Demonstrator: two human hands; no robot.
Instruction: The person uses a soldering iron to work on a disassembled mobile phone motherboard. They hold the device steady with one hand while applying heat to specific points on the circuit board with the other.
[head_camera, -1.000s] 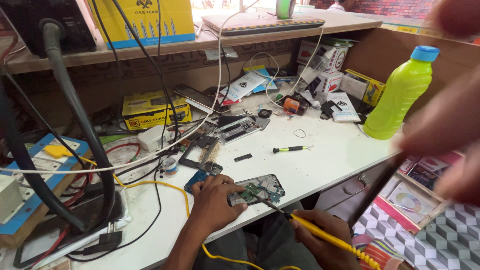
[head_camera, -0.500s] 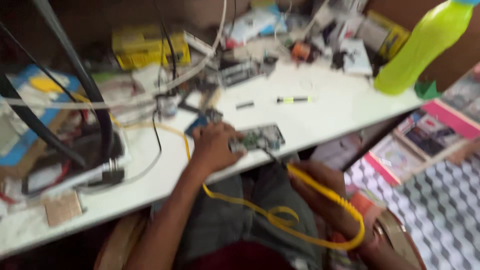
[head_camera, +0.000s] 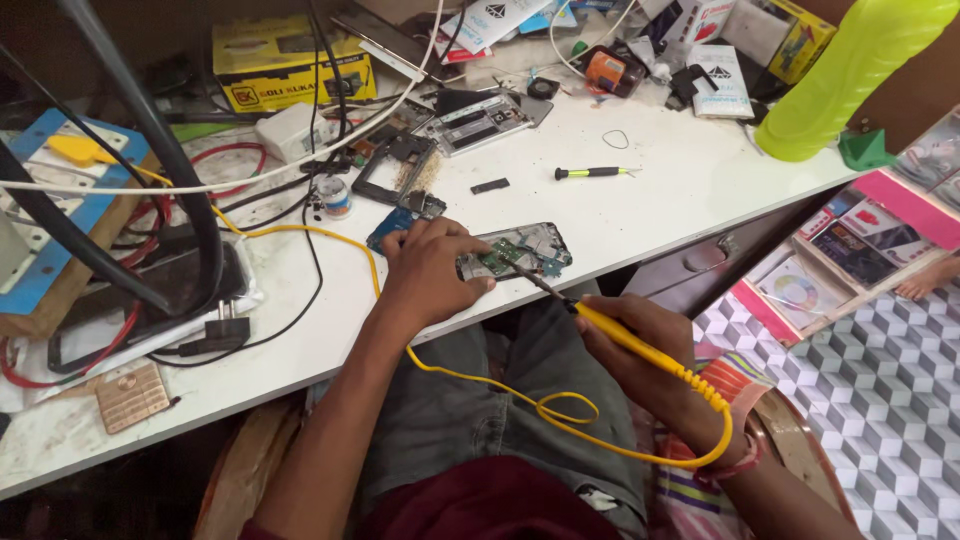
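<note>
The white worktop (head_camera: 690, 190) now fills most of the view, because the head camera has tilted lower and closer than it was a second ago; the shelf above has gone out of the picture and the person's lap shows instead. The tall green bottle (head_camera: 850, 75) stands at the far right edge of the worktop, and the yellow box (head_camera: 290, 65) lies at the back on the left. The opened phone (head_camera: 520, 252) lies near the front edge, in the same place as before, with its green circuit board facing up. The left hand (head_camera: 430, 275) rests on the phone's left end and presses it down, fingers closed over the edge. The right hand (head_camera: 650, 340) has a firm grip around the yellow soldering iron (head_camera: 630, 340), whose dark tip now touches the board (earlier it was only near it). Its yellow cable (head_camera: 560, 410) loops over the lap. The small screwdriver (head_camera: 590, 173) lies untouched further back, well apart from both hands. Judging from this, the work on the board is under way and both hands are steady
</note>
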